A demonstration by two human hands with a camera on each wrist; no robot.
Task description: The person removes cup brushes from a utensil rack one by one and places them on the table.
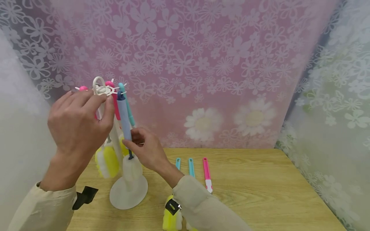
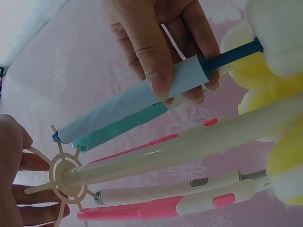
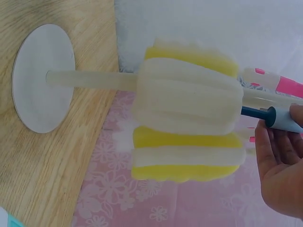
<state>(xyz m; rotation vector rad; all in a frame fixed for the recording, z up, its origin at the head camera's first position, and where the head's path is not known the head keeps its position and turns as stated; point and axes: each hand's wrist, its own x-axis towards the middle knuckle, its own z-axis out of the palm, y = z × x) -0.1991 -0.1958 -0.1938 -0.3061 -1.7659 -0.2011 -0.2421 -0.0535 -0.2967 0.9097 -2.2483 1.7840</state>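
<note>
Head view: the left hand (image 1: 82,118) gripped the top wheel (image 1: 109,91) of the rack (image 1: 118,198), which stood on the desk (image 1: 245,183), while the right hand (image 1: 151,150) pinched the lower handle of the blue-handled brush (image 1: 123,112) between thumb and fingers; the brush hung on the rack's right side, its dark end at the wheel's edge. This division of work appeared sound: a firm upper hold was the likeliest guard against the slender rack tipping. Left wrist view: the dark end met a spoke (image 2: 53,128); whether its loop was fully seated could not be told. The turquoise brush (image 2: 123,125) hung close beside it, so the handle was best guided along the spoke's line, without twisting, lest the neighbour be knocked. Right wrist view: the grasp lay near the dark stem (image 3: 255,112), and the white sponge (image 3: 189,99) stood just beside a yellow-and-white sponge (image 3: 189,156). Because soft heads could drag on one another, slow movement was advisable, with the rigid handle grasped and the round base (image 3: 38,104) flat.
</note>
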